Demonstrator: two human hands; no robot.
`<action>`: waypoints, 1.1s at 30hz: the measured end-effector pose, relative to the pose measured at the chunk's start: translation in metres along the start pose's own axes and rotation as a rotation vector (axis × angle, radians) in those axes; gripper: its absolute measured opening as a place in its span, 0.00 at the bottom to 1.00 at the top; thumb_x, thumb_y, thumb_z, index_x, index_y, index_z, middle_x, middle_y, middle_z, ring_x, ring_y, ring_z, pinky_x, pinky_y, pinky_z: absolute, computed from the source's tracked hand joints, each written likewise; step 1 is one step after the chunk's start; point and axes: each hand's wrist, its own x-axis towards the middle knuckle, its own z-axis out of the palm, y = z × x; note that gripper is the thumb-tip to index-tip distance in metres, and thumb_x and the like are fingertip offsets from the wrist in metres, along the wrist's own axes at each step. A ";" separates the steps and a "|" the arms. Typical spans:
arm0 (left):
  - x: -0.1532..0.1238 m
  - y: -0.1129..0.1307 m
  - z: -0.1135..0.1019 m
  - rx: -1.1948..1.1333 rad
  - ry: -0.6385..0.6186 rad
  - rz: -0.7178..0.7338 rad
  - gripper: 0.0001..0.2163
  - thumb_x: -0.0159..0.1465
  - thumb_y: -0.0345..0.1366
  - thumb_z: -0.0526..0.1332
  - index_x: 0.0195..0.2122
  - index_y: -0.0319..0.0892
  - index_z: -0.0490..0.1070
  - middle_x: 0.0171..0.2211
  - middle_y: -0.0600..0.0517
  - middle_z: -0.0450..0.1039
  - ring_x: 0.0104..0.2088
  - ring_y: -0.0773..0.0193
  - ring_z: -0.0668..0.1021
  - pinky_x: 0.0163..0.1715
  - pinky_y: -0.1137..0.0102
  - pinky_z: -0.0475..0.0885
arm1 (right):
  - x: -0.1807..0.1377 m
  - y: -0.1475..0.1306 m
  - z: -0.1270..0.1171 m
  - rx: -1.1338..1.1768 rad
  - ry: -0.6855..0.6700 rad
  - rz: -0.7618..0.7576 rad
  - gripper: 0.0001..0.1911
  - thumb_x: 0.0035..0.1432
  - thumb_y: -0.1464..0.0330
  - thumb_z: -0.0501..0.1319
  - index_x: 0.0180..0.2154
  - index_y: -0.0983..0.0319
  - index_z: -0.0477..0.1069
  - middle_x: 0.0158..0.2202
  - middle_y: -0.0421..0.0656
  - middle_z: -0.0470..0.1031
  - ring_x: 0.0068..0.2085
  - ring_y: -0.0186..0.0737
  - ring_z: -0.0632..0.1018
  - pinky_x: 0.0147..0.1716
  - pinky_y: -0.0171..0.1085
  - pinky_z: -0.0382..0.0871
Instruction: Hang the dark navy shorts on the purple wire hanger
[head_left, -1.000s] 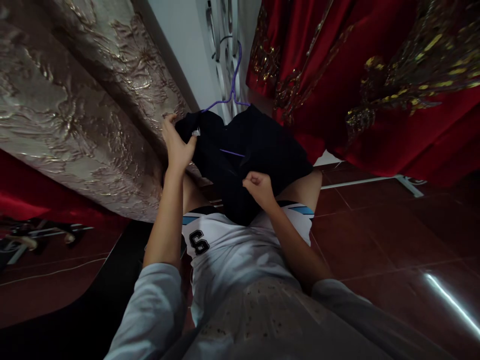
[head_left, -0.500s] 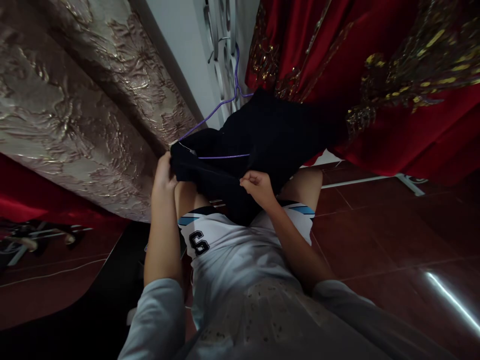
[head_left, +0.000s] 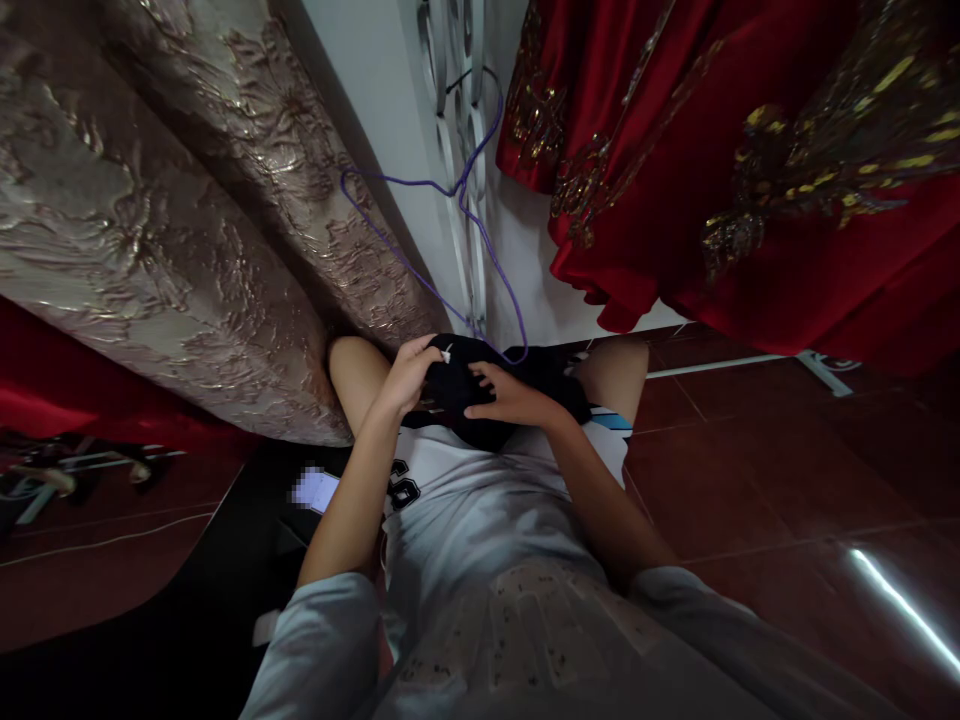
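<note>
A dark piece of clothing (head_left: 459, 385) lies bunched over my lap; its cut cannot be made out in the folds. My left hand (head_left: 409, 372) is closed on its left edge, where a small white tag shows by the fingertips. On the right, my right hand (head_left: 514, 397) has its thumb and fingers apart against the cloth, not closed round it. Just beyond both hands hangs a bare purple wire hanger (head_left: 486, 240), tilted, its lower right corner close above the dark cloth.
The hanger hooks onto grey metal scrollwork (head_left: 471, 140) by a white wall. A beige embossed fabric (head_left: 172, 200) hangs at left, red sequined cloth (head_left: 750, 210) at right. A lit phone (head_left: 319, 490) lies on a black surface (head_left: 187, 600). Red floor tiles (head_left: 750, 450) carry a white rack foot (head_left: 829, 372).
The dark garment has come off the purple hanger and down onto my lap. My left hand moved right with its edge; my right hand's fingers have spread. The phone has come into view.
</note>
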 end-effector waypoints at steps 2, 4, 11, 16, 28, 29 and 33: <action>-0.009 0.015 0.016 0.064 -0.052 0.115 0.08 0.56 0.39 0.62 0.33 0.39 0.72 0.29 0.53 0.70 0.30 0.63 0.73 0.30 0.72 0.68 | 0.000 -0.012 0.008 0.054 -0.057 -0.118 0.37 0.43 0.63 0.76 0.56 0.62 0.72 0.56 0.48 0.76 0.55 0.45 0.77 0.56 0.43 0.70; -0.017 0.030 0.028 0.213 -0.034 0.309 0.09 0.63 0.41 0.62 0.34 0.40 0.73 0.33 0.50 0.72 0.38 0.59 0.75 0.41 0.68 0.71 | 0.003 -0.025 0.017 0.148 -0.005 -0.163 0.30 0.51 0.61 0.72 0.54 0.63 0.72 0.53 0.46 0.77 0.54 0.44 0.77 0.56 0.41 0.70; -0.012 0.036 0.019 0.189 -0.209 0.457 0.27 0.74 0.60 0.45 0.52 0.44 0.72 0.51 0.45 0.75 0.53 0.53 0.77 0.55 0.63 0.72 | 0.007 -0.072 0.014 0.150 -0.008 -0.157 0.08 0.53 0.65 0.64 0.34 0.62 0.70 0.32 0.40 0.73 0.37 0.38 0.75 0.35 0.34 0.69; -0.007 -0.006 -0.019 0.473 -0.488 0.237 0.31 0.70 0.64 0.51 0.28 0.41 0.75 0.30 0.46 0.76 0.32 0.55 0.77 0.38 0.64 0.73 | 0.007 -0.103 -0.027 -0.130 0.032 -0.256 0.10 0.51 0.68 0.64 0.24 0.62 0.63 0.24 0.37 0.63 0.29 0.32 0.66 0.28 0.32 0.59; -0.026 -0.018 -0.118 0.910 -0.273 0.122 0.16 0.60 0.51 0.68 0.36 0.43 0.79 0.34 0.46 0.80 0.33 0.52 0.79 0.39 0.65 0.71 | 0.055 -0.020 -0.053 -0.312 0.377 -0.339 0.17 0.66 0.68 0.56 0.54 0.59 0.75 0.54 0.45 0.78 0.57 0.44 0.77 0.62 0.46 0.68; -0.028 -0.017 -0.119 0.922 -0.269 0.126 0.15 0.60 0.51 0.67 0.36 0.43 0.79 0.34 0.46 0.80 0.34 0.52 0.79 0.39 0.65 0.71 | 0.053 -0.017 -0.056 -0.318 0.381 -0.349 0.17 0.66 0.68 0.56 0.54 0.59 0.75 0.54 0.44 0.78 0.57 0.44 0.77 0.63 0.46 0.68; -0.027 -0.014 -0.120 0.951 -0.205 0.165 0.14 0.59 0.49 0.68 0.36 0.44 0.78 0.33 0.44 0.79 0.35 0.50 0.79 0.39 0.65 0.72 | 0.057 -0.013 -0.065 -0.348 0.390 -0.356 0.18 0.67 0.67 0.57 0.57 0.59 0.73 0.55 0.45 0.77 0.56 0.44 0.77 0.62 0.45 0.67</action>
